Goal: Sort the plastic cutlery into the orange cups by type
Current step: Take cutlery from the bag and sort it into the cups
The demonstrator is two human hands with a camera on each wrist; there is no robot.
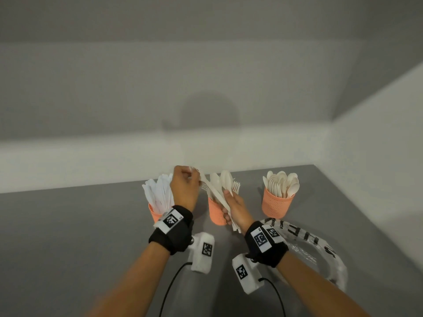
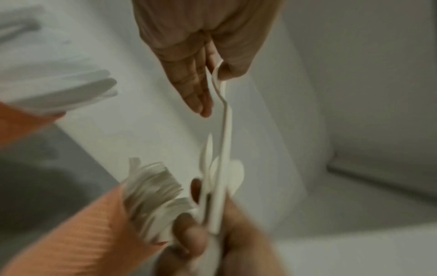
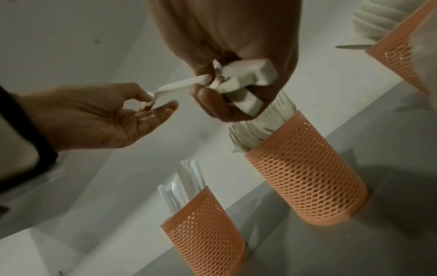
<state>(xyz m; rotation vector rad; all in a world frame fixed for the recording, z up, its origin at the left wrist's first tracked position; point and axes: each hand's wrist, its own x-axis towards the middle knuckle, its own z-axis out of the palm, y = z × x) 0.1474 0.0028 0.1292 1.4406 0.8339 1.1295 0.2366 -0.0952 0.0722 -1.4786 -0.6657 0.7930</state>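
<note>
My three cups (image 1: 277,205) are orange with little holes all over. The spoons (image 1: 282,183) look creamy white. The worktop (image 1: 91,225) is grey. My wristbands (image 1: 171,232) are black.

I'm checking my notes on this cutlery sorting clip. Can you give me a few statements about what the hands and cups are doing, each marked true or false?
1. The right hand grips a bundle of mixed cutlery. True.
2. The left hand rests flat on the table. False: it is raised, pinching one piece from the bundle.
3. The right cup holds spoons. True.
4. The left cup holds spoons. False: it holds flat white knives.
5. The middle cup contains forks. True.
6. Only two orange cups stand on the table. False: there are three.
</note>
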